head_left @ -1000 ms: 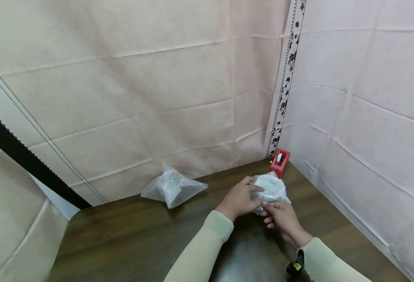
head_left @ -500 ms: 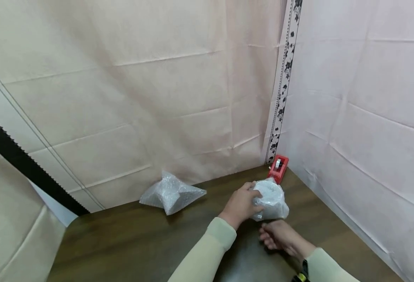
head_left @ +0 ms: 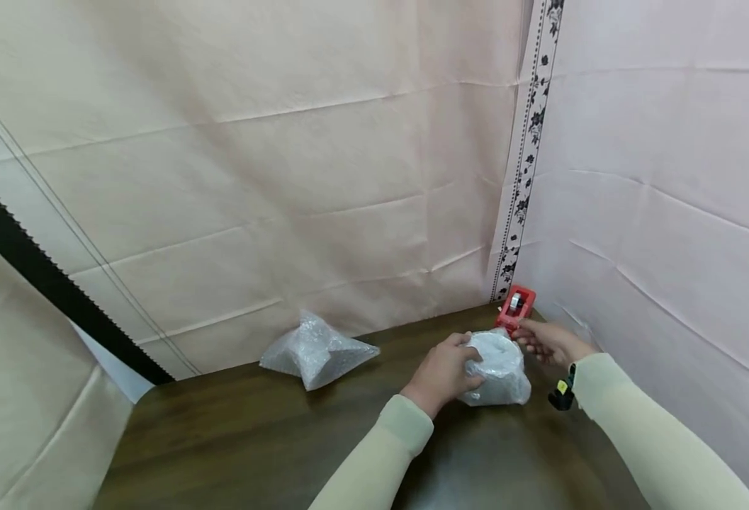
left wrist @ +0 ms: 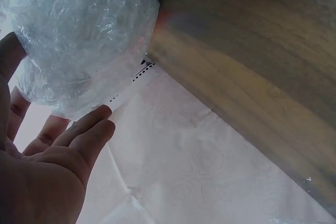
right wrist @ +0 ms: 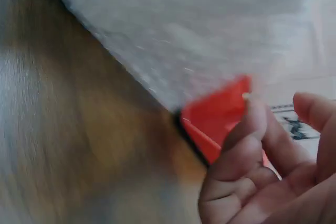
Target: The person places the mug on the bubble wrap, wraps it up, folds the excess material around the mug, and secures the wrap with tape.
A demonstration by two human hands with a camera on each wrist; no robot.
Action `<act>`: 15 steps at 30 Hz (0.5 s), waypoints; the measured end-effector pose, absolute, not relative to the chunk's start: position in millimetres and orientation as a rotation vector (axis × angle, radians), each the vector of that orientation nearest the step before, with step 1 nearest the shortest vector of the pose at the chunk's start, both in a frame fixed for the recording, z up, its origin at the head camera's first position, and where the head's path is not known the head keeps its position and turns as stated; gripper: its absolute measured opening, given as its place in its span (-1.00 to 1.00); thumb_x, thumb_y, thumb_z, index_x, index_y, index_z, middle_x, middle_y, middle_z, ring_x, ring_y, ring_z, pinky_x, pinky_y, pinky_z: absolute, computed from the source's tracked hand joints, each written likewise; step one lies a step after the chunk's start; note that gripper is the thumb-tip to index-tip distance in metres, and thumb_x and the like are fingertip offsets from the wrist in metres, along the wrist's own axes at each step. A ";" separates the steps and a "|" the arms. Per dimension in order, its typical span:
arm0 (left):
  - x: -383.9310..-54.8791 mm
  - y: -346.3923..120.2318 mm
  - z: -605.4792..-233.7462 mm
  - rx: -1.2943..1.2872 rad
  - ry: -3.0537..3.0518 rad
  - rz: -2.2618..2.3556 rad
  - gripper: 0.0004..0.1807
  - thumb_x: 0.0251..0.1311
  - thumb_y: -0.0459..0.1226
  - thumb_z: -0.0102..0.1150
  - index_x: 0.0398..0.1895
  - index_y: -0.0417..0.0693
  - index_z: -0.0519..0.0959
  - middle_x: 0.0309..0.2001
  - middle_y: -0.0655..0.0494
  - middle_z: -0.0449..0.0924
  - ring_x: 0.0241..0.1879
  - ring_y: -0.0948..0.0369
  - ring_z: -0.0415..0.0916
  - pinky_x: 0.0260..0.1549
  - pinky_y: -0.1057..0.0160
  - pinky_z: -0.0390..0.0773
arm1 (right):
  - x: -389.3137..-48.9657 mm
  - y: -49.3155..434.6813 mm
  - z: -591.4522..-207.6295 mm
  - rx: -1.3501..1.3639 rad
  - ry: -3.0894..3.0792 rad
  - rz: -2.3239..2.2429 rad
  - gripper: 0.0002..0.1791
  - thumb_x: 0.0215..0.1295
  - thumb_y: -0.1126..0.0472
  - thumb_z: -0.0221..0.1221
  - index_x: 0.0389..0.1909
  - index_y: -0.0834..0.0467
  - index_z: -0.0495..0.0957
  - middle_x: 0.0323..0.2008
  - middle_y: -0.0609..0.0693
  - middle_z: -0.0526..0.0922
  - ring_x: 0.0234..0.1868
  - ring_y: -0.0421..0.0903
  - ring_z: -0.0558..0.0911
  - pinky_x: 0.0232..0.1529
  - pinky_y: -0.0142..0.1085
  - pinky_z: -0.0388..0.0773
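My left hand [head_left: 444,372] grips the left side of a rounded bundle in bubble wrap [head_left: 498,368] on the table. In the left wrist view, the fingers of that hand [left wrist: 50,161] lie along the side of the bubble-wrapped bundle [left wrist: 89,30]. Just behind the bundle is a red tape dispenser [head_left: 516,306]. My right hand [head_left: 553,343] reaches in from the right, fingers curled and fingertips right at the dispenser's near end. In the blurred right wrist view, its fingertips overlap the red tape dispenser [right wrist: 215,119]; I cannot tell whether they pinch tape.
A second bubble-wrapped piece [head_left: 317,350] with pointed corners lies at the table's back edge, left of my hands. Pale creased cloth [head_left: 285,177] hangs behind the brown wooden table [head_left: 253,439], with more cloth [head_left: 667,248] along the right side.
My right hand has left the bundle's front side, drawn back toward me, then gone round the right to the tape dispenser. My left hand has stayed on the bundle.
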State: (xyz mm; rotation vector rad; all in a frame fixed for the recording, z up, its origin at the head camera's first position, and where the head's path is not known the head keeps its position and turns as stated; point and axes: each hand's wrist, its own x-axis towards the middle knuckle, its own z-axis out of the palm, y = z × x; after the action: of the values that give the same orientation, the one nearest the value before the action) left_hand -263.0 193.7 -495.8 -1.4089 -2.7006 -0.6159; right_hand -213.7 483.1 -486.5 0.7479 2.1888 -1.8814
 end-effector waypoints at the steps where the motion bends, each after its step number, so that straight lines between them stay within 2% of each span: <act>1: -262.5 194.6 -496.3 -1.420 -2.694 -0.605 -0.67 0.40 0.03 0.61 0.17 0.29 0.87 0.62 0.18 0.56 0.46 0.22 0.69 0.40 0.31 0.70 | -217.9 483.7 -491.8 0.765 2.150 -1.878 -0.47 0.82 -0.28 -0.01 -0.20 -0.09 0.78 -0.44 -0.30 0.72 -0.38 -0.32 0.58 -0.24 -0.38 0.55; 5: -262.0 198.0 -494.7 -1.436 -2.687 -0.598 -0.66 0.38 0.03 0.63 0.16 0.30 0.87 0.59 0.21 0.59 0.45 0.26 0.68 0.37 0.37 0.69 | -227.4 480.6 -503.4 0.841 2.086 -1.955 -0.46 0.75 -0.33 0.09 -0.34 -0.11 0.78 -0.44 -0.27 0.74 -0.34 -0.25 0.60 -0.18 -0.34 0.55; 8: -263.2 199.3 -491.9 -1.421 -2.711 -0.610 -0.65 0.36 0.03 0.64 0.16 0.31 0.88 0.58 0.23 0.59 0.45 0.27 0.68 0.38 0.37 0.69 | -233.0 476.5 -506.0 0.887 2.102 -2.004 -0.47 0.73 -0.27 0.15 -0.46 -0.11 0.73 -0.51 -0.27 0.69 -0.41 -0.27 0.57 -0.26 -0.37 0.54; 10: -264.7 199.5 -490.6 -1.399 -2.739 -0.626 -0.65 0.34 0.02 0.65 0.15 0.33 0.88 0.58 0.25 0.59 0.45 0.28 0.68 0.39 0.36 0.69 | -237.4 474.4 -508.4 0.911 2.141 -2.007 -0.49 0.73 -0.21 0.18 -0.46 -0.06 0.71 -0.53 -0.26 0.66 -0.44 -0.29 0.56 -0.30 -0.37 0.53; 12: -266.5 199.3 -489.4 -1.381 -2.762 -0.638 -0.65 0.33 0.03 0.66 0.15 0.34 0.88 0.59 0.26 0.59 0.45 0.28 0.67 0.40 0.34 0.69 | -242.2 472.1 -512.1 0.968 2.198 -1.984 -0.57 0.72 -0.14 0.22 -0.35 0.03 0.68 -0.46 -0.20 0.65 -0.38 -0.25 0.57 -0.26 -0.34 0.56; 13: -267.6 199.4 -489.1 -1.372 -2.772 -0.642 -0.65 0.33 0.03 0.66 0.15 0.34 0.88 0.59 0.27 0.58 0.44 0.28 0.67 0.40 0.34 0.69 | -244.5 470.7 -514.1 0.997 2.216 -1.981 -0.60 0.71 -0.12 0.23 -0.23 0.11 0.68 -0.36 -0.14 0.69 -0.29 -0.20 0.60 -0.17 -0.30 0.60; 15: -270.0 199.1 -488.7 -1.355 -2.787 -0.653 -0.64 0.32 0.03 0.66 0.15 0.35 0.88 0.60 0.28 0.57 0.44 0.28 0.67 0.40 0.33 0.69 | -249.9 468.5 -519.1 1.036 2.245 -1.959 -0.55 0.71 -0.08 0.21 0.08 0.29 0.63 0.00 0.08 0.71 0.00 -0.05 0.63 0.14 -0.14 0.68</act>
State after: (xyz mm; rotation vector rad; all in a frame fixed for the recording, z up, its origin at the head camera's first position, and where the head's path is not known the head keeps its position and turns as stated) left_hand -270.0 199.1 -488.7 -1.3554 -2.7867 -0.6531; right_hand -249.9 468.5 -519.1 1.0358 2.2455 -1.9592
